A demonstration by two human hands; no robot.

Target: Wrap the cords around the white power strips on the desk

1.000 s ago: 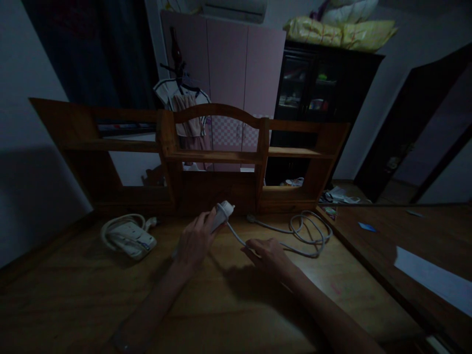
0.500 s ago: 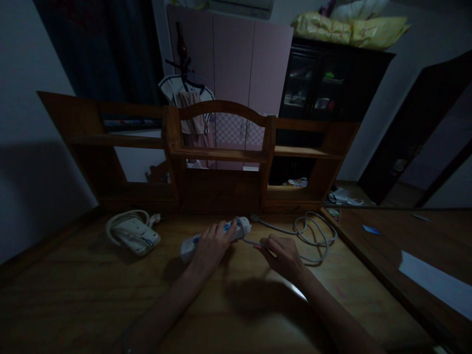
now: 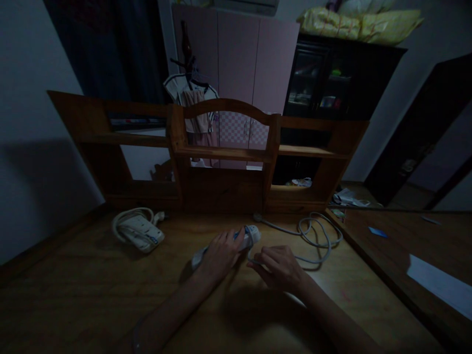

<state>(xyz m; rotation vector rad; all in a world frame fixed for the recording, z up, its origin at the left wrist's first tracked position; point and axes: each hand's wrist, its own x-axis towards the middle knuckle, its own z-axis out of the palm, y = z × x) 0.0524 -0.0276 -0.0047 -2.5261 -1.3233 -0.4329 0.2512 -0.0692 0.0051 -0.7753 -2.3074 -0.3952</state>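
Observation:
A white power strip (image 3: 248,237) lies on the wooden desk (image 3: 92,290), near its middle. My left hand (image 3: 220,254) rests over it, fingers curled around its body. My right hand (image 3: 279,266) sits just to the right, fingers pinched on the strip's white cord (image 3: 315,235) close to where it leaves the strip. The cord runs off to the right in loose loops and ends in a plug (image 3: 257,217) by the shelf base.
A second white power strip (image 3: 140,229) with its cord wound round it lies at the left. A wooden shelf unit (image 3: 221,152) stands along the desk's back edge. A darker table (image 3: 405,246) with a white sheet (image 3: 438,282) adjoins on the right.
My left hand has lowered the power strip from raised and tilted to flat on the desk. My right hand has slid along the cord toward the strip.

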